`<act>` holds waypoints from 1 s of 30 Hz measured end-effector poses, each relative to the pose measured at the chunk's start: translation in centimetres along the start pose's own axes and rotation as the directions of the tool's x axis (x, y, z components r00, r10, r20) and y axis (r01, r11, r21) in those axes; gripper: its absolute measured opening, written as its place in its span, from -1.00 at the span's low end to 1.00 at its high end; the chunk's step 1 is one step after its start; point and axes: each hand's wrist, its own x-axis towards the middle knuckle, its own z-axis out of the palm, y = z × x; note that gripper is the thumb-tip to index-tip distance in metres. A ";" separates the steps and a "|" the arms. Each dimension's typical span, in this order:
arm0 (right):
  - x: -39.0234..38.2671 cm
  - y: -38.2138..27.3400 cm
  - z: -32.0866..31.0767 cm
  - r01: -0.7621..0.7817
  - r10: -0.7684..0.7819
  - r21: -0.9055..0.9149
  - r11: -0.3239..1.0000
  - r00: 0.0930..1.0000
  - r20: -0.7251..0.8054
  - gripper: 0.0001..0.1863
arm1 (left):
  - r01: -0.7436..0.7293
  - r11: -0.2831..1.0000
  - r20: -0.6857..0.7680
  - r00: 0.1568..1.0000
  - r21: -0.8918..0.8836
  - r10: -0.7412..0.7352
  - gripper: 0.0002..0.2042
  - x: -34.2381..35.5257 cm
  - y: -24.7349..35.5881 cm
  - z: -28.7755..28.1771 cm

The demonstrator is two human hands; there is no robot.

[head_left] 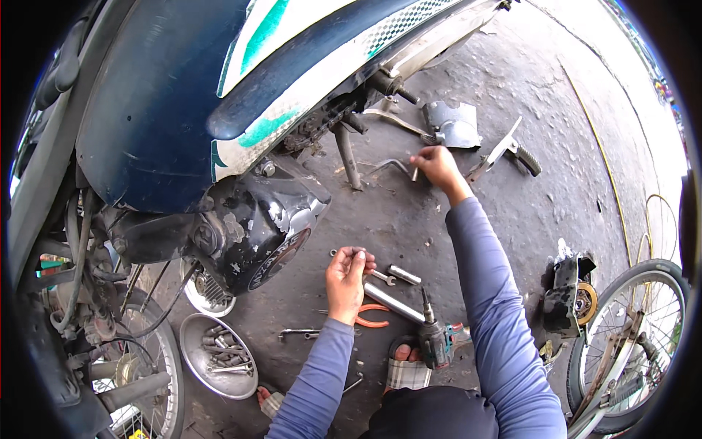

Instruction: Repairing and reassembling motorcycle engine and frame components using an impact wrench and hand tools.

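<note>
My right hand [439, 170] reaches out beyond the motorbike's underside, fingers closed on a short, shiny metal piece [415, 175] whose kind I cannot make out. Closer in, my left hand [346, 287] has its thumb pressed to its fingers; whatever they hold, if anything, is hidden. Beside the left hand lie an open-ended wrench [384, 278], a long socket [404, 274] and a metal tube [395, 303]. Orange-handled pliers [373, 316] are just below it. A cordless power driver [436, 338] stands between my forearms, its bit pointing away from me.
The motorbike [157, 95] fills the upper left, its black engine cover [256, 227] near my left hand. A metal bowl [189, 358] holds sockets and wrenches. Past my right hand lie a silver plate [452, 124] and a lever [504, 150]. A wheel [585, 344] is at far right.
</note>
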 end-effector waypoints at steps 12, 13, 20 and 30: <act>-1.6 -3.2 1.0 -0.247 0.148 0.607 0.756 0.967 0.210 -0.68 | 0.030 0.998 -0.058 0.998 0.061 -0.027 -0.92 2.6 -0.3 -2.1; -2.0 -3.3 0.7 -0.248 0.112 0.648 0.720 0.963 0.244 -0.68 | 0.029 0.998 -0.050 0.998 0.047 -0.026 -0.93 2.6 -0.4 -2.0; -3.2 -3.2 -0.1 0.105 -0.106 -0.035 0.994 0.994 -0.014 -0.73 | 0.025 0.995 -0.053 0.998 0.099 -0.020 -0.93 2.6 -0.4 -1.9; -1.6 -5.8 -1.1 0.128 -0.140 0.083 0.988 0.976 0.167 -0.90 | 0.037 0.997 -0.059 0.998 0.066 -0.034 -0.92 2.6 -0.5 -2.3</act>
